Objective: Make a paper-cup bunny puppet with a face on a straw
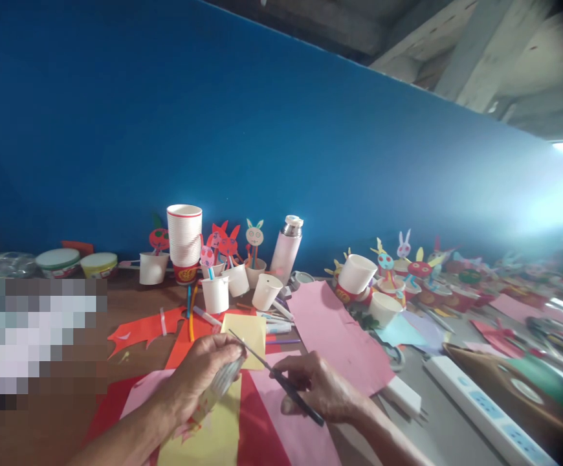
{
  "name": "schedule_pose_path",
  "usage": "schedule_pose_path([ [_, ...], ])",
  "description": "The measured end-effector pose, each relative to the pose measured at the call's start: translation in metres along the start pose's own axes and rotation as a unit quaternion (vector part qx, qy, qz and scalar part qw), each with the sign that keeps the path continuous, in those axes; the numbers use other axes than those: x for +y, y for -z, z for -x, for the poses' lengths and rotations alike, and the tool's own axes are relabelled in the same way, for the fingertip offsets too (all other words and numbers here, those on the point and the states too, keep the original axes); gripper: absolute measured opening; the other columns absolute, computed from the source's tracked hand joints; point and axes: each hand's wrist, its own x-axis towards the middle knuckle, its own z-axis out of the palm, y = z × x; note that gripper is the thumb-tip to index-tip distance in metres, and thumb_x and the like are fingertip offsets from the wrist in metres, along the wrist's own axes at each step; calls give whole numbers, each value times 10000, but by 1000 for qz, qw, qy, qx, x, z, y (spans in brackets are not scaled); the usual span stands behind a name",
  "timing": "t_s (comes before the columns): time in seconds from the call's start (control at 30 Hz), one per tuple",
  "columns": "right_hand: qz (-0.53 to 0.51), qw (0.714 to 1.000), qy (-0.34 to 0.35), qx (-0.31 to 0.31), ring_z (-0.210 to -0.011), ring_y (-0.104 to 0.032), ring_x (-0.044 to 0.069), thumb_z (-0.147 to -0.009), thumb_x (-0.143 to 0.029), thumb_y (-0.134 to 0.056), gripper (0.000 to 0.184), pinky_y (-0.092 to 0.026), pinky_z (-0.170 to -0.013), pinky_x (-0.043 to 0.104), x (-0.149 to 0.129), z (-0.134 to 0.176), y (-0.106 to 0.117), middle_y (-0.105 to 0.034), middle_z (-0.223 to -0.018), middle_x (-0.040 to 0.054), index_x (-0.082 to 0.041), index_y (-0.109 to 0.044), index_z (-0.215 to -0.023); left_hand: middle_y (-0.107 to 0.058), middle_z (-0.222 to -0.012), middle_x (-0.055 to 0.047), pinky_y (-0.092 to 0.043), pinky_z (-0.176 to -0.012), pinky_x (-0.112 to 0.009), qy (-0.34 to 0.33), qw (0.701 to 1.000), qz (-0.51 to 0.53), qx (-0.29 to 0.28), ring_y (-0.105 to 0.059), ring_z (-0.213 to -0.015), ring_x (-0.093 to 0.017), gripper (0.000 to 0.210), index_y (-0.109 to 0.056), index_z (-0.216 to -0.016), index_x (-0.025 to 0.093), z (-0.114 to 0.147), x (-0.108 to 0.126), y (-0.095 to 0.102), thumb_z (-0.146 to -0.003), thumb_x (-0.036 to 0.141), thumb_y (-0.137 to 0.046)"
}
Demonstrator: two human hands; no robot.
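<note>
Over a worktop (136, 301) with coloured sheets, the left hand (211, 362) holds a pale, blurred piece (228, 378), and the right hand (318, 388) grips a slim dark tool (291, 391), whose thin tip points toward the left hand. Under the hands a yellow sheet (223, 440) lies upon red and pink paper. Behind them, before a blue wall (262, 129), there stand a stack of white cups (184, 233), a pale pink bottle (285, 252) and several paper rabbit faces (255, 234) in cups.
</note>
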Motion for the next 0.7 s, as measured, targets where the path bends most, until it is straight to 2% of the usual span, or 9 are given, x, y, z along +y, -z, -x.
schedule_pose_path([
  [0.17,-26,1000,-10,2,-447,-377,51,-598,-242,-769,356,-281,-403,161,5,0,-1,-465,-501,-77,-153,-677,-931,-654,-643,-31,-474,-612,-264,0,1000,3,2,-571,-555,-127,144,-653,-650,129,-1,0,-1,-627,268,-682],
  [0.4,-44,999,-27,-2,-396,-404,43,-581,-323,-786,412,-289,-366,142,6,-1,-1,-434,-467,-84,-137,-677,-932,-665,-675,-34,-459,-607,-257,9,1000,8,-7,-577,-551,-124,147,-662,-699,129,-2,-4,2,-647,266,-675],
  [0.6,-77,996,-44,-3,-419,-477,70,-602,-264,-753,388,-365,-393,162,13,-3,-3,-514,-498,-62,-145,-655,-958,-653,-648,-29,-434,-581,-234,11,999,3,-30,-583,-561,-124,151,-659,-702,128,-2,-6,4,-680,277,-659],
  [0.7,-87,996,-22,10,-451,-480,78,-630,-231,-699,397,-392,-432,182,15,-4,-1,-504,-518,-67,-144,-617,-1008,-639,-624,-18,-417,-552,-218,14,999,9,-43,-569,-543,-114,160,-649,-709,131,-3,-10,6,-702,291,-650],
])
